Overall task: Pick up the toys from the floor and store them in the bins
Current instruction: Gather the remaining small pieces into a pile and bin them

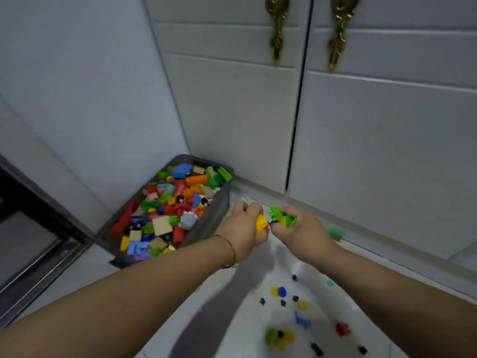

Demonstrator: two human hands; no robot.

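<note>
A grey bin full of coloured toy bricks stands on the floor in the corner at the left. Just right of its near corner, my left hand grips a yellow brick. Beside it my right hand holds a clutch of green and yellow bricks. The two hands almost touch, above the floor. Several small loose bricks lie scattered on the white floor below them: yellow, blue, red, green and black ones. A green brick lies near the cabinet base.
White cabinet doors with brass handles rise right behind the hands. A white wall panel stands at the left, with a dark-framed opening beside it. A grey strip runs across the floor under my arms.
</note>
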